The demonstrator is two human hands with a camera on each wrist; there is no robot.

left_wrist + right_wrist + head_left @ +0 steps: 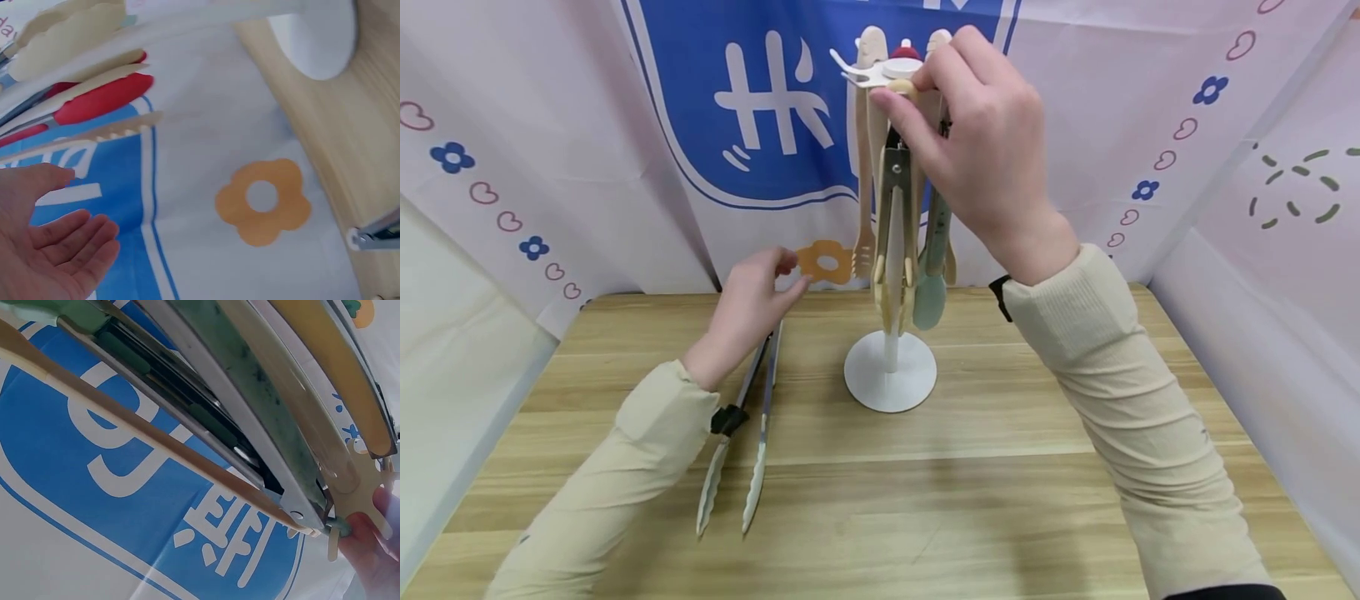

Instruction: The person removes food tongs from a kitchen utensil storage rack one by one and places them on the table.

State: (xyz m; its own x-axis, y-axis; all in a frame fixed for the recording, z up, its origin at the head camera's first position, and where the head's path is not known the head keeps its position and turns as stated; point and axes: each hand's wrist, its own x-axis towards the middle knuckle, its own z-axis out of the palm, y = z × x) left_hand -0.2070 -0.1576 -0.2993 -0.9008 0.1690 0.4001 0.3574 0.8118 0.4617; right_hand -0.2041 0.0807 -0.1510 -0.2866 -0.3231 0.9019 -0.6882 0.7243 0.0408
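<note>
A white utensil stand [891,371] carries several hanging utensils from the prongs at its top. Facing me on it are tongs [897,175] with metal arms and cream tips, pointing down. My right hand [988,133] pinches the cream loop at their upper end between thumb and fingers, right at a prong. Green-handled tongs [250,381] hang just beside that hand. My left hand [748,292] is empty, its fingers loosely bent, left of the stand; the left wrist view shows the palm [56,256]. Beneath it, long metal tongs [756,467] with pale scalloped tips lie spread on the table.
A wooden fork [863,192] hangs at the stand's left side, and red-handled utensils [103,98] hang behind. The wooden table [1000,517] ends at a printed cloth backdrop [775,192] close behind the stand. White cloth walls rise at both sides.
</note>
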